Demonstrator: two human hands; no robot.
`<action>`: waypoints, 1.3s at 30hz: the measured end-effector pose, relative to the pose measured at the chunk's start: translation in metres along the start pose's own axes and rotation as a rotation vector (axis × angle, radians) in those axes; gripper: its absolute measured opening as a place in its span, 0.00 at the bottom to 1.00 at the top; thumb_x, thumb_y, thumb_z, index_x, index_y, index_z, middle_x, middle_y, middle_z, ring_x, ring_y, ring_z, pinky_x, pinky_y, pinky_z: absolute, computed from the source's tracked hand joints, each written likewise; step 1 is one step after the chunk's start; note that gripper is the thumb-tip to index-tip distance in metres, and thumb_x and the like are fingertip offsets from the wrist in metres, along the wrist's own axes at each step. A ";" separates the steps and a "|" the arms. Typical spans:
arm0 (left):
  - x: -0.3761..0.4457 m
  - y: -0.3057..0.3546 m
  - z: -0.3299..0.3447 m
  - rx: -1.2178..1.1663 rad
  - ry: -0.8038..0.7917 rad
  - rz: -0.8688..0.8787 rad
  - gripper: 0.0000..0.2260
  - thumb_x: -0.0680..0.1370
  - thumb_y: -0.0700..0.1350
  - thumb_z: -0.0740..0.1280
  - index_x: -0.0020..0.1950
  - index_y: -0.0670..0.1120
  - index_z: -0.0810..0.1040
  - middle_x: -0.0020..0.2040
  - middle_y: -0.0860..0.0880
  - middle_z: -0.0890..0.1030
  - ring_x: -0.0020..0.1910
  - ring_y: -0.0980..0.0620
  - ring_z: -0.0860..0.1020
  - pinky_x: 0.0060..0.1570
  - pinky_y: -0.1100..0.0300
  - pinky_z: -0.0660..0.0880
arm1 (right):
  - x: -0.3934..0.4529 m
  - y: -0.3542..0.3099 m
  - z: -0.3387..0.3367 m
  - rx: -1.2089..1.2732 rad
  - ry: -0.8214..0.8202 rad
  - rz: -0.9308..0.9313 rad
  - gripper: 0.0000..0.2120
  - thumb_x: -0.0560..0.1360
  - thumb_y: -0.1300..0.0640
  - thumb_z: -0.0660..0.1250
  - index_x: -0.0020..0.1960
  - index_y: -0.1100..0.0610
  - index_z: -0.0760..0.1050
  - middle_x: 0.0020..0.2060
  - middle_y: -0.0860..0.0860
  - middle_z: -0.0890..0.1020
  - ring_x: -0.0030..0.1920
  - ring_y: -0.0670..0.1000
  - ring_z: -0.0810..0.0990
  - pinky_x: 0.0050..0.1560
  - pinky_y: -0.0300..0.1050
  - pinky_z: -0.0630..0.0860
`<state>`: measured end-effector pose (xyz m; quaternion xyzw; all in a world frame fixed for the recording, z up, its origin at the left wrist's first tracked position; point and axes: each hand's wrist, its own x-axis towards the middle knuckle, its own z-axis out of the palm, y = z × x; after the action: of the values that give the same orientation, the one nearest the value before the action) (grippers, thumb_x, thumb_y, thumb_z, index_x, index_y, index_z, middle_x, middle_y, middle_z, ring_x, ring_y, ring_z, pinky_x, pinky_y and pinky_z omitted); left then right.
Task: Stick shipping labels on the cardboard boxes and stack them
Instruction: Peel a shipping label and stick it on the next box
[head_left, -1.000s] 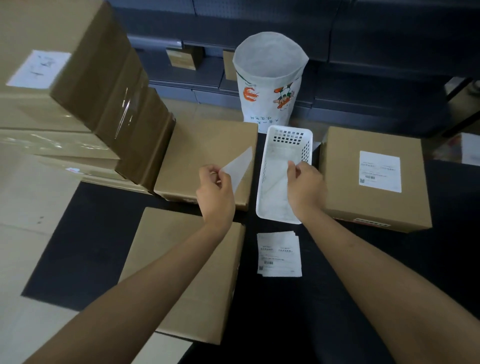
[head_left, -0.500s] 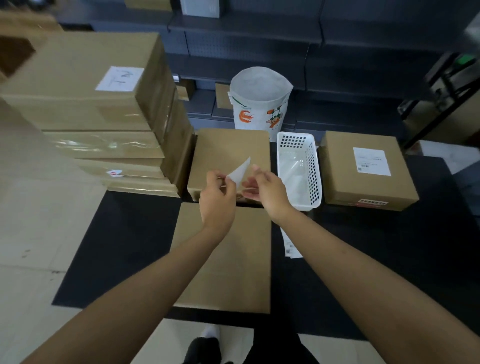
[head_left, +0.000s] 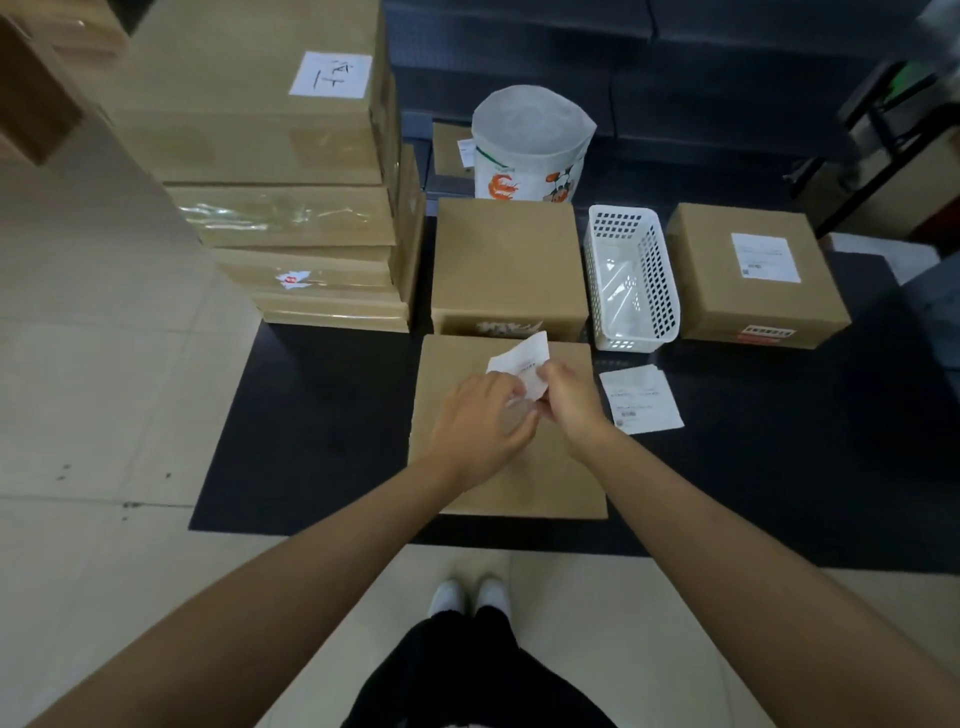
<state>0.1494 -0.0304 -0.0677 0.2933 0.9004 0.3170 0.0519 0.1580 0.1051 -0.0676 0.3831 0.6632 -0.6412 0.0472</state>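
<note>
Pinching a white printed shipping label (head_left: 522, 364) above the plain brown cardboard box (head_left: 506, 431), both hands' fingers (head_left: 550, 375) risked creasing it or sticking it down crooked.

Both hands meet over a plain brown cardboard box (head_left: 511, 467) lying flat on a black floor mat (head_left: 311, 426). The left hand (head_left: 480, 421) and the right hand (head_left: 569, 400) pinch a white printed shipping label (head_left: 522, 358) between them, its far corner lifted off the lid. Just right of this box lies a small stack of white printed labels (head_left: 644, 400). Beyond it sits a second unlabelled brown box (head_left: 506, 262), then to the right a white perforated plastic basket (head_left: 631, 278) and a brown box bearing a white label (head_left: 756, 275). Far left stands a tall stack of taped brown cartons (head_left: 291, 176). A white printed bag (head_left: 530, 145) stands behind.
</note>
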 end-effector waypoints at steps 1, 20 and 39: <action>-0.006 -0.004 0.003 -0.003 -0.017 -0.003 0.12 0.78 0.54 0.64 0.56 0.49 0.75 0.56 0.51 0.78 0.53 0.53 0.74 0.50 0.61 0.68 | -0.001 0.005 -0.001 -0.006 -0.005 0.025 0.10 0.77 0.60 0.57 0.45 0.59 0.77 0.44 0.57 0.83 0.44 0.54 0.81 0.50 0.51 0.77; -0.020 -0.041 0.021 0.124 -0.033 -0.088 0.09 0.80 0.44 0.59 0.56 0.46 0.77 0.53 0.49 0.79 0.51 0.53 0.73 0.51 0.62 0.66 | 0.011 0.043 -0.006 -0.200 0.104 0.102 0.10 0.80 0.55 0.57 0.48 0.55 0.76 0.46 0.52 0.80 0.47 0.53 0.78 0.50 0.49 0.73; -0.010 -0.044 0.040 0.341 -0.233 -0.022 0.15 0.79 0.44 0.59 0.66 0.48 0.72 0.64 0.50 0.72 0.61 0.49 0.69 0.61 0.57 0.63 | 0.014 0.056 -0.001 -0.981 0.203 -0.209 0.12 0.80 0.52 0.57 0.58 0.58 0.71 0.54 0.55 0.76 0.49 0.52 0.76 0.43 0.44 0.73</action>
<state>0.1468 -0.0425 -0.1269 0.3229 0.9320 0.1235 0.1088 0.1809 0.1055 -0.1210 0.3081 0.9220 -0.2154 0.0924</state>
